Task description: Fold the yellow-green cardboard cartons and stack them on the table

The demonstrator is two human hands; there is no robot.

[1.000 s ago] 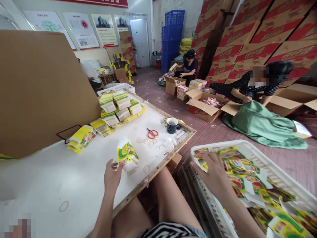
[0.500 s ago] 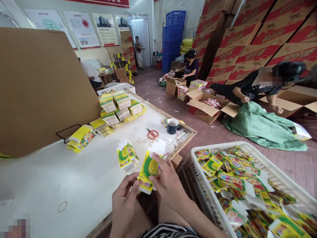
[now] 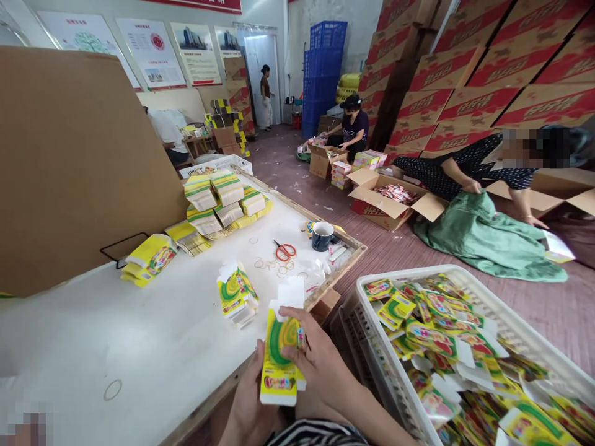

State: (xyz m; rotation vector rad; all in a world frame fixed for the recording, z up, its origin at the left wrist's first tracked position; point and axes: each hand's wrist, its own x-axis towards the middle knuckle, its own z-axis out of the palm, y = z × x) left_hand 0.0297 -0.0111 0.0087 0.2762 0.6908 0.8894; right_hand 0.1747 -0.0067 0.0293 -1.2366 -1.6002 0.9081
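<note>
Both your left fingers [image 3: 255,363] and right fingers [image 3: 297,314] hold one yellow carton [image 3: 277,357]. Squeezing hard could crease it, or bend the white flap [image 3: 292,292] beyond them.

The clothing [image 3: 316,433] is black-and-white striped; forearms [image 3: 367,402] and fingers [image 3: 301,314] are bare.

Two bare hands are close together in front of the body, both bent in a holding pose. The grip of the left hand [image 3: 248,387] comes from below, with the thumb [image 3: 257,359] pointing upward; its other fingers are mostly hidden. The grip of the right hand [image 3: 320,356] reaches leftward, index finger [image 3: 292,311] above thumb [image 3: 291,355]. The right forearm [image 3: 372,406] lies slantwise.
</note>
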